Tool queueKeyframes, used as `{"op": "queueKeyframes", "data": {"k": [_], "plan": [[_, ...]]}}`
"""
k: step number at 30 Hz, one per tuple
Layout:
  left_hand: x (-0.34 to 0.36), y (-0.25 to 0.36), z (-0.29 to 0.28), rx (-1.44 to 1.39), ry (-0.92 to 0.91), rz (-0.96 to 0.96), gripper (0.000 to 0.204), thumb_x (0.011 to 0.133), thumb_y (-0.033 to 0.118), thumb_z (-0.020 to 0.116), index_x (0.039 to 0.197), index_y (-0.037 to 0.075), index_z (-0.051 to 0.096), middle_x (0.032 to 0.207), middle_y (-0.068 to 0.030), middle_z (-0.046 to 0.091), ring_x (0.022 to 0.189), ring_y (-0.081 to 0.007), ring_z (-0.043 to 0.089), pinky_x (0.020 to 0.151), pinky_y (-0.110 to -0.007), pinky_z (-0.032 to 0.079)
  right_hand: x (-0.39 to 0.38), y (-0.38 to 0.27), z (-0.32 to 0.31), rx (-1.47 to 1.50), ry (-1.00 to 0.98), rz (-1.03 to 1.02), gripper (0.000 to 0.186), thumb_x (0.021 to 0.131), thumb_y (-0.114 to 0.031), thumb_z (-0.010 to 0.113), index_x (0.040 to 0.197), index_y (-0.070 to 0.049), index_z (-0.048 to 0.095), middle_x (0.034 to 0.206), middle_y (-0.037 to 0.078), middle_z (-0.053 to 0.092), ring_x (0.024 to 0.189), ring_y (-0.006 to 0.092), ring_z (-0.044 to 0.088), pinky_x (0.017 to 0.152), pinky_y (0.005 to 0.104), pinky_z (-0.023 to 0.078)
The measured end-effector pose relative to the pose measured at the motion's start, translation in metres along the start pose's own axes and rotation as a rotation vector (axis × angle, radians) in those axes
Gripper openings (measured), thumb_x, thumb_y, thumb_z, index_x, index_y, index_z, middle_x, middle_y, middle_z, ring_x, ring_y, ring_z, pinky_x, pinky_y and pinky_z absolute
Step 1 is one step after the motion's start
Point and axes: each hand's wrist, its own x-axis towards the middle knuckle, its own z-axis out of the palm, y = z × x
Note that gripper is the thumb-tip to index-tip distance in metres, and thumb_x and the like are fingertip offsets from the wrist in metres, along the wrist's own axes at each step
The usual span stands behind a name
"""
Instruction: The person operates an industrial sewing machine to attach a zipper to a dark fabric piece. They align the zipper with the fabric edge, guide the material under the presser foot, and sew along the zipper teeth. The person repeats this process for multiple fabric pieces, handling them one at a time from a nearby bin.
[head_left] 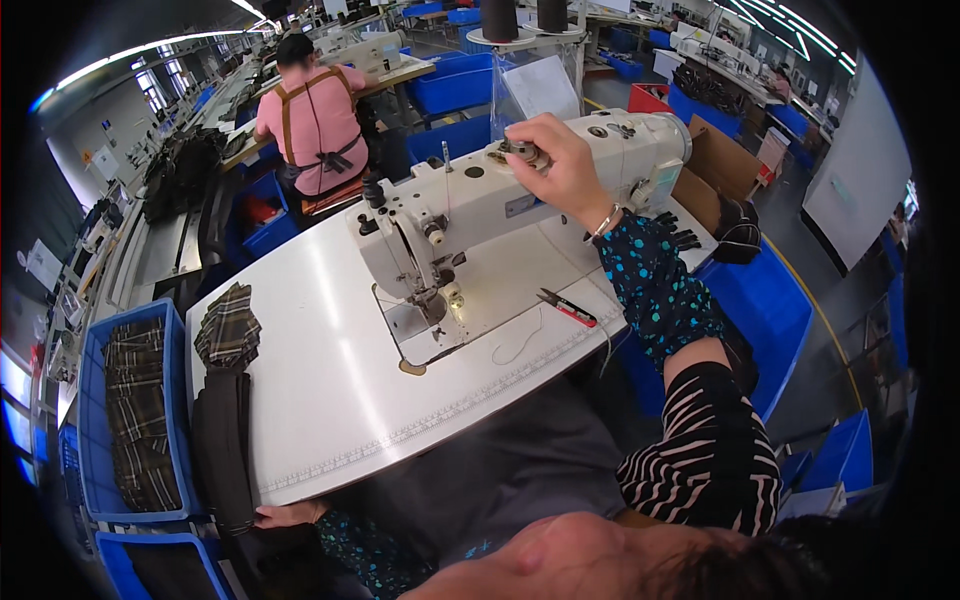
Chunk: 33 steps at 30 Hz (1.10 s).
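My right hand [560, 160] is closed on a metal knob [522, 150] atop the white sewing machine [545, 200]. My left hand [285, 515] is low at the table's near-left edge, beside a folded dark grey fabric stack [222, 440]; whether its fingers grip anything is unclear. Plaid pieces [228, 330] lie above that stack. Red-handled thread snips [568, 308] rest on the white tabletop [310, 360] right of the needle area [435, 300], near a loose thread.
A blue bin of plaid pieces [92, 420] stands left, another bin [135, 560] below it. A large blue bin [775, 310] is at right, a white board [850, 170] beyond. A co-worker in pink [310, 140] sits ahead; thread cones [495, 25] stand behind the machine.
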Motion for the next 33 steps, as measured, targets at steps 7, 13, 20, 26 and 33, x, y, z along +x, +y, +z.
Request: {"op": "queueKeyframes", "data": {"k": [7, 13, 20, 26, 33], "plan": [[-0.01, 0.149, -0.034, -0.335, -0.051, -0.37, 0.057, 0.111, 0.035, 0.054, 0.15, -0.007, 0.045, 0.15, -0.0267, 0.051, 0.133, -0.039, 0.054, 0.113, -0.047, 0.043, -0.014, -0.002, 0.003, -0.152, 0.157, -0.018, 0.017, 0.087, -0.018, 0.08, 0.1, -0.008, 0.076, 0.098, 0.007, 0.073, 0.084, 0.0266, 0.072, 0.071, 0.0352, 0.058], [-0.025, 0.25, -0.059, -0.451, -0.398, 0.157, 0.041, 0.101, 0.014, 0.065, 0.14, 0.0, 0.058, 0.154, -0.0208, 0.05, 0.139, -0.0363, 0.049, 0.116, -0.048, 0.037, -0.017, -0.012, -0.006, -0.163, 0.164, 0.072, 0.016, 0.089, -0.021, 0.081, 0.097, -0.008, 0.075, 0.099, 0.008, 0.073, 0.087, 0.0281, 0.071, 0.075, 0.0381, 0.057], [-0.041, 0.315, -0.044, -0.302, -0.861, 0.414, 0.024, 0.092, 0.008, 0.072, 0.116, 0.005, 0.072, 0.148, -0.0174, 0.057, 0.139, -0.0386, 0.048, 0.115, -0.05, 0.036, -0.059, 0.055, -0.078, -0.587, 0.45, 0.455, 0.024, 0.092, -0.026, 0.08, 0.096, -0.005, 0.07, 0.098, 0.01, 0.068, 0.09, 0.0311, 0.066, 0.078, 0.041, 0.051], [-0.037, 0.298, -0.044, -0.335, -0.869, 0.307, 0.019, 0.09, 0.009, 0.073, 0.109, 0.006, 0.075, 0.144, -0.0143, 0.061, 0.135, -0.0378, 0.052, 0.112, -0.05, 0.039, -0.04, 0.036, -0.094, 0.083, 0.091, 0.847, 0.023, 0.094, -0.025, 0.076, 0.09, -0.004, 0.069, 0.08, 0.008, 0.071, 0.076, 0.0308, 0.066, 0.072, 0.0419, 0.052], [-0.043, 0.303, -0.044, -0.3, -0.825, 0.377, 0.016, 0.088, 0.006, 0.074, 0.104, 0.007, 0.076, 0.139, -0.0124, 0.065, 0.131, -0.0361, 0.056, 0.109, -0.048, 0.041, 0.044, -0.034, -0.073, -0.39, -0.667, 0.281, 0.019, 0.089, -0.025, 0.071, 0.086, -0.007, 0.071, 0.078, 0.012, 0.072, 0.08, 0.0332, 0.07, 0.069, 0.046, 0.053]]}}
